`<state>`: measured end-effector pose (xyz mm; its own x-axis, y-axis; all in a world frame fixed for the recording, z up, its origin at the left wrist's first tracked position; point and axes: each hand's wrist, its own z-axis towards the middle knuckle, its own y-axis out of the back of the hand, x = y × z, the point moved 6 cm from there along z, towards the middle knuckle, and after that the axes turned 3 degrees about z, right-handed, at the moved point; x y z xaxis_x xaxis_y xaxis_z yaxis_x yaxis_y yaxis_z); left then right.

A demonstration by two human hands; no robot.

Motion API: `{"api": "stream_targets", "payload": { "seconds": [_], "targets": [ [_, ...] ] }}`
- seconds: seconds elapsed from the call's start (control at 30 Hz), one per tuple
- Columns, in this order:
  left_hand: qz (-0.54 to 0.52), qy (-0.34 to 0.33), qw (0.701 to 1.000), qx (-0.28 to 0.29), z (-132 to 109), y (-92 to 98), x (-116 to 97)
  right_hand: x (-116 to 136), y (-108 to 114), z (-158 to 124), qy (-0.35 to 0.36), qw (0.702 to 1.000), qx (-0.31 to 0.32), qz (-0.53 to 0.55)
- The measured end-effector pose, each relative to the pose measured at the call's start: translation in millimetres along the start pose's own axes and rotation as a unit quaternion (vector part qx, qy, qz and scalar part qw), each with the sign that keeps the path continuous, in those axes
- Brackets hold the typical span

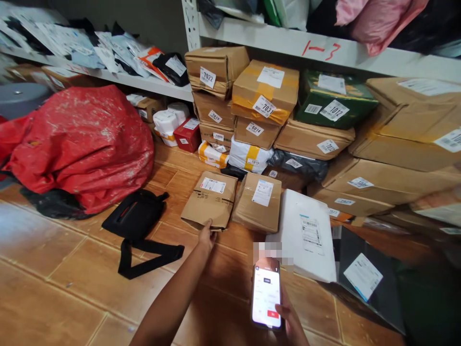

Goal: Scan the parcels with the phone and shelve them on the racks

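My left hand (206,236) pinches the near edge of a flat brown cardboard parcel (210,204) on the floor, thumb on top and fingers partly hidden below. A white shipping label is stuck near the parcel's far edge. In my right hand (286,312) is a smartphone (266,295) with a lit screen, my thumb over a red button low on it. Right of the flat parcel lies a brown cardboard box (260,214) with a label. Beyond that rest a white foam box (306,211) and a dark grey package (389,293).
Stacked boxes with number labels, such as a taped carton (248,98) and a green box (313,96), stand under a white shelf (324,45). To the left are a red sack (86,149) and a black strapped bag (135,216) on the wood-look tile floor (68,288).
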<state>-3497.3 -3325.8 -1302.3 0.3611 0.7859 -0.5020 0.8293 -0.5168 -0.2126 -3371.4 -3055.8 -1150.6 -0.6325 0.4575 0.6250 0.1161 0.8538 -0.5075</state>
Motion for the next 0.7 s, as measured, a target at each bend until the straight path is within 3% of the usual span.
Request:
{"api": "stream_targets", "payload": {
  "seconds": [0.07, 0.13, 0.33, 0.43, 0.53, 0.7],
  "targets": [
    [0.020, 0.004, 1.000, 0.007, 3.1, 20.3, -10.1, -5.8, 2.8, 3.9, -0.007, 1.000, 0.006, -0.002],
    [0.054, 0.017, 0.998, 0.022, 2.3, 56.1, -23.4, -11.6, 6.1, 9.7, -0.010, 1.000, 0.016, -0.013],
    [0.148, 0.055, 0.987, 0.026, -9.3, 206.0, -72.9, -38.0, 3.9, 28.6, -0.054, 0.995, 0.076, -0.031],
    [0.176, 0.029, 0.984, -0.026, -8.2, 257.3, -87.4, -52.6, -11.8, 33.3, -0.067, 0.988, 0.125, -0.068],
    [0.179, -0.058, 0.977, -0.100, -6.2, 281.5, -89.4, -70.1, -35.0, 40.0, -0.094, 0.975, 0.176, -0.103],
    [0.186, -0.152, 0.959, -0.152, -6.1, 291.5, -75.3, -94.6, -87.8, 74.3, -0.136, 0.951, 0.241, -0.139]
  ]
}}
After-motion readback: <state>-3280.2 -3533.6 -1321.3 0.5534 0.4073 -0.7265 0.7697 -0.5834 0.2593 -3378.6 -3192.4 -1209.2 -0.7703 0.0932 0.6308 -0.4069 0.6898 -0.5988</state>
